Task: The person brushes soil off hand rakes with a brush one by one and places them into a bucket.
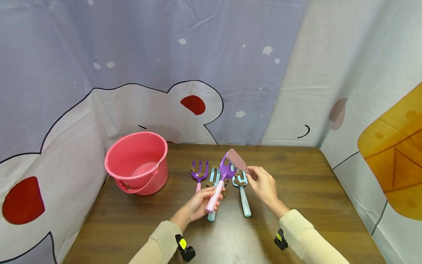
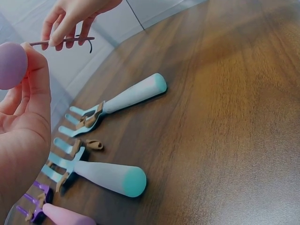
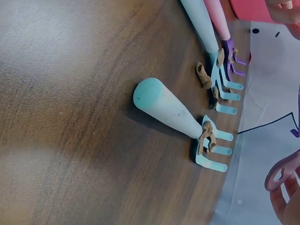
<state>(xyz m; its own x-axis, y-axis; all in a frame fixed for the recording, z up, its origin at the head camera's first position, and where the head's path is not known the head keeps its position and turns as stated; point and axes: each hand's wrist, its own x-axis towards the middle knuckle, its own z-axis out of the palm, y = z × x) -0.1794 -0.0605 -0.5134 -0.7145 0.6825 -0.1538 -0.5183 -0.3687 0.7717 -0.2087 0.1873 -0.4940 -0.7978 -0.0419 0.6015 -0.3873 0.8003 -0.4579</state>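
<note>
Cream sleeves (image 1: 161,238) reach in from the near side. Curled fingers of the left hand (image 1: 196,204) hold a purple fork (image 1: 227,171) by its pink handle above the desk (image 1: 306,190), probably so its raised prongs face the flat pink tool (image 1: 238,161) pinched in the right hand (image 1: 265,184); I cannot tell whether they touch. Two blue forks (image 1: 244,203) and another purple fork (image 1: 198,187) lie on the desk, brown clumps (image 1: 209,183) about their prongs. Left stands a pink bucket (image 1: 161,183), perhaps leaving working room. Only the right wrist view shows the hole in the tool's handle.
</note>
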